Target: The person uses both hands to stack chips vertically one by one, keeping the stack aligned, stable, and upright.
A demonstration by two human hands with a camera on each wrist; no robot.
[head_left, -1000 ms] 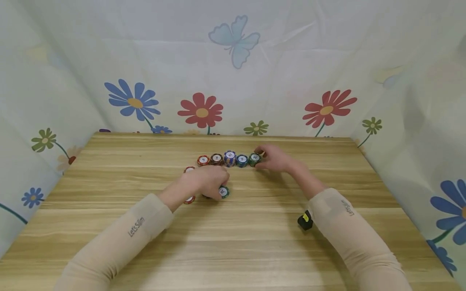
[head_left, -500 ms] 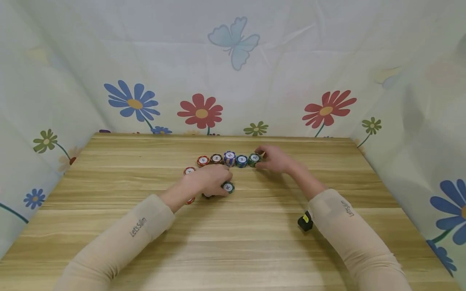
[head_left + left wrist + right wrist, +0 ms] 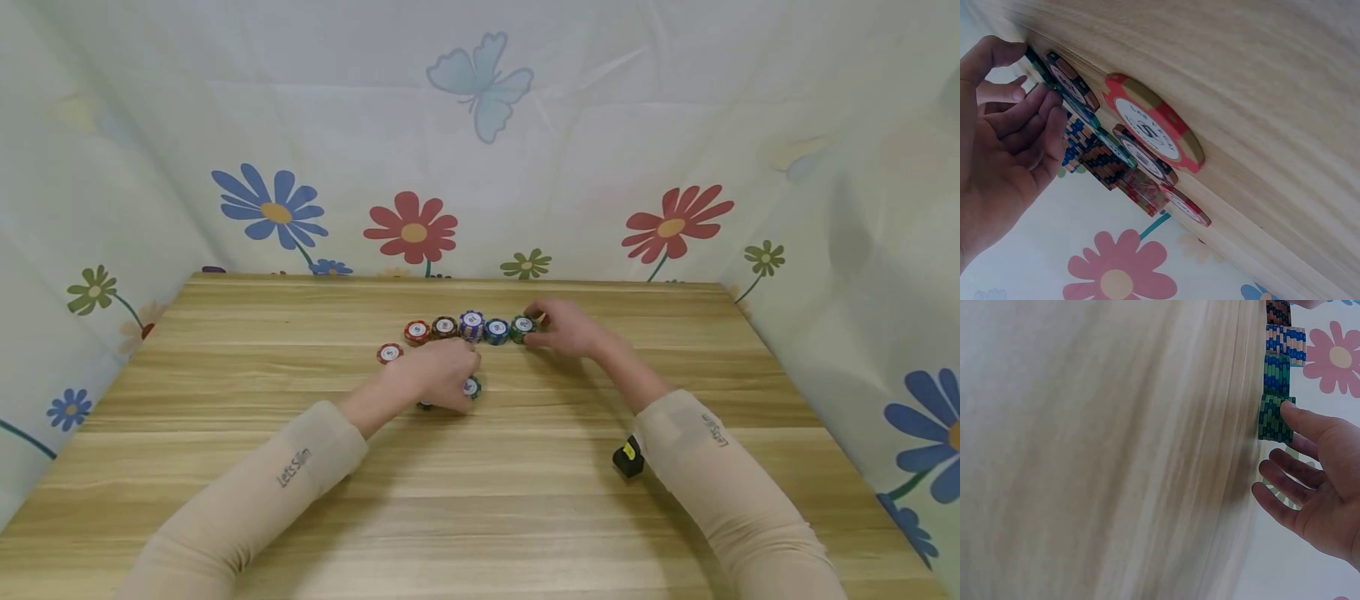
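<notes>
My left hand (image 3: 447, 372) reaches over loose poker chips on the wooden table, its thumb and fingertips pinching the edges of a green poker chip (image 3: 472, 387). Close to that hand in the left wrist view lie a red chip (image 3: 1155, 132) marked 5, a brown chip (image 3: 1145, 156) and other flat chips. At the far side, my right hand (image 3: 567, 328) holds the green chip stack (image 3: 522, 327) between thumb and index finger, the other fingers loosely bent. This stack ends a row with the teal (image 3: 497, 332), blue (image 3: 471, 325), brown (image 3: 444, 327) and red (image 3: 417, 332) stacks.
A small black object (image 3: 628, 458) with a yellow label lies by the right sleeve. The wooden table (image 3: 480, 517) reaches back to a flower-printed curtain (image 3: 570, 167). A single red chip (image 3: 389, 353) lies left of the left hand; the left forearm covers some chips.
My left hand has shifted slightly right, and the green chip beneath it has moved right and a little away. A near red chip is now behind the left forearm. The right hand stays put.
</notes>
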